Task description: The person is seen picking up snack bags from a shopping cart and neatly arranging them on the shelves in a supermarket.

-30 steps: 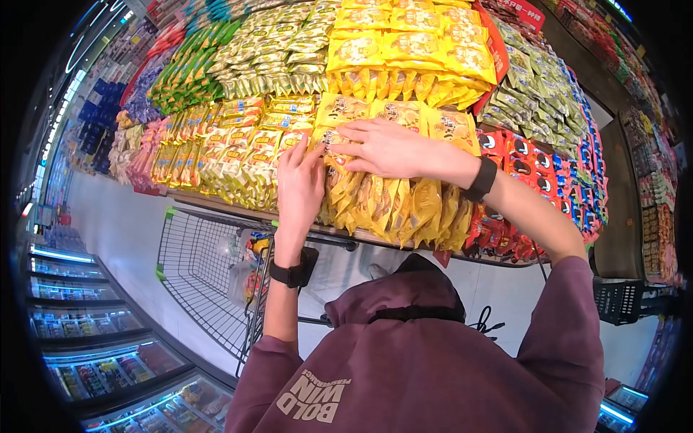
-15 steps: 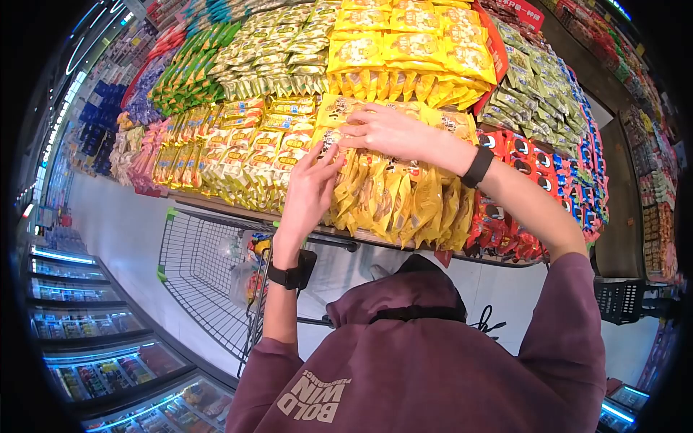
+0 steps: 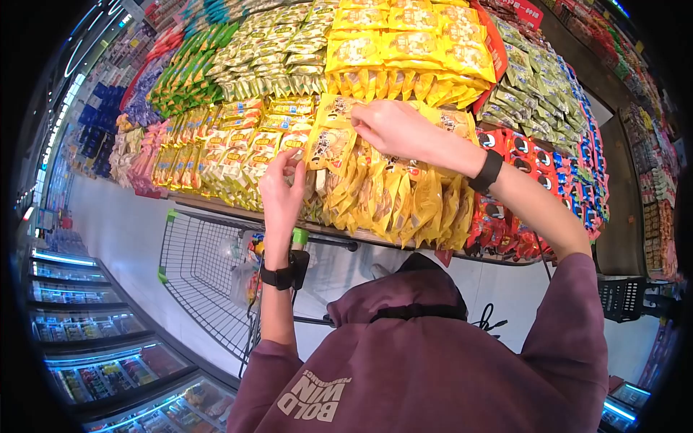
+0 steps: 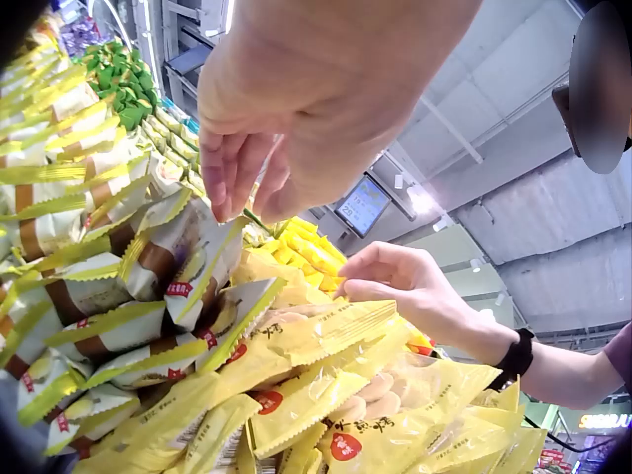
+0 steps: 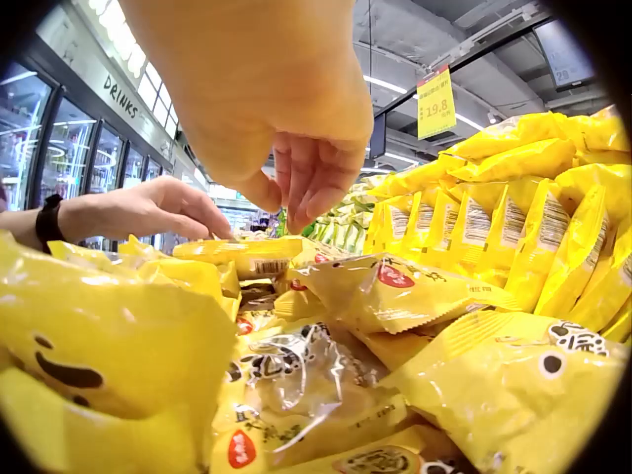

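Note:
My left hand (image 3: 283,187) is at the left edge of a flat yellow snack bag (image 3: 332,148) on a heaped display. Its fingers point down, fingertips right at the neighbouring white-and-yellow packets (image 4: 183,267); it holds nothing that shows. My right hand (image 3: 397,130) is bent over the same bag's upper right corner, with thumb and fingers drawn close together. In the right wrist view its fingertips hang just over the far end of the bag (image 5: 247,255); I cannot tell whether they pinch the bag's edge. More yellow bags (image 5: 296,385) lie below the right wrist.
Brighter yellow bags (image 3: 411,47) are stacked behind, green packets (image 3: 195,65) at back left and red packets (image 3: 523,162) to the right. A wire shopping cart (image 3: 195,260) stands at the left below the display's front edge. Glass-door coolers (image 3: 94,310) line the left side.
The hands have drawn apart: the left has moved left and off the yellow bag, while the right has shifted slightly right and its fingers have bunched. The bag now shows uncovered between them.

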Tool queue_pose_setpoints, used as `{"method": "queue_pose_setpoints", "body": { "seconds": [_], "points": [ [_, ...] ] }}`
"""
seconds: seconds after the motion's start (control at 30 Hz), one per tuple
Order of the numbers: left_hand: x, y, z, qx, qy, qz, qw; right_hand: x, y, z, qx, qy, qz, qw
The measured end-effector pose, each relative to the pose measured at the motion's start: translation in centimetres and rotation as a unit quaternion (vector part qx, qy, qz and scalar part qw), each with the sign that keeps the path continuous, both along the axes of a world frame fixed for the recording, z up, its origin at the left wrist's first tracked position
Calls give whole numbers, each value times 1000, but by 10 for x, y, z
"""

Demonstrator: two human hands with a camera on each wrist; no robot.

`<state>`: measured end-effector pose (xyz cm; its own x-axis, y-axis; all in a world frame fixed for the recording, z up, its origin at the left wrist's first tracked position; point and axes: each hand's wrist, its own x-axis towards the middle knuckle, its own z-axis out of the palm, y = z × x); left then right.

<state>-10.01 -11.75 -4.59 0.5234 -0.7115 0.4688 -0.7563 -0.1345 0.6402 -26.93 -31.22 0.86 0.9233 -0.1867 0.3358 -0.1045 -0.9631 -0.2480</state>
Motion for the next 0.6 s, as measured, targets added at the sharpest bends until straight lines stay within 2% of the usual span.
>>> {"method": "queue_pose_setpoints", "body": {
  "seconds": [0.07, 0.1, 0.17, 0.2, 0.27, 0.4, 0.57, 0.6],
  "points": [
    [3, -4, -4, 10, -28, -1, 1000, -1, 0, 4, 70, 94, -57, 991],
    [4, -7, -6, 15, -43, -3, 999, -1, -1, 3, 150, 115, -62, 980],
    [6, -14, -9, 17, -67, -23, 997, 0, -3, -1, 307, 152, -70, 937],
    [7, -17, -7, 18, -79, -31, 996, 2, -4, 1, 345, 167, -85, 920],
    [5, -22, -6, 16, -24, -30, 999, 6, -3, 3, 421, 197, -115, 878],
    [2, -28, -2, -7, 62, -28, 998, 16, -13, -9, 456, 206, -100, 860],
    [1, -27, 2, -12, 61, -11, 998, 13, -13, -10, 560, 205, -97, 797],
    [0, -27, 5, -6, 65, -2, 998, 12, -13, -10, 557, 207, -91, 799]
  ]
}}
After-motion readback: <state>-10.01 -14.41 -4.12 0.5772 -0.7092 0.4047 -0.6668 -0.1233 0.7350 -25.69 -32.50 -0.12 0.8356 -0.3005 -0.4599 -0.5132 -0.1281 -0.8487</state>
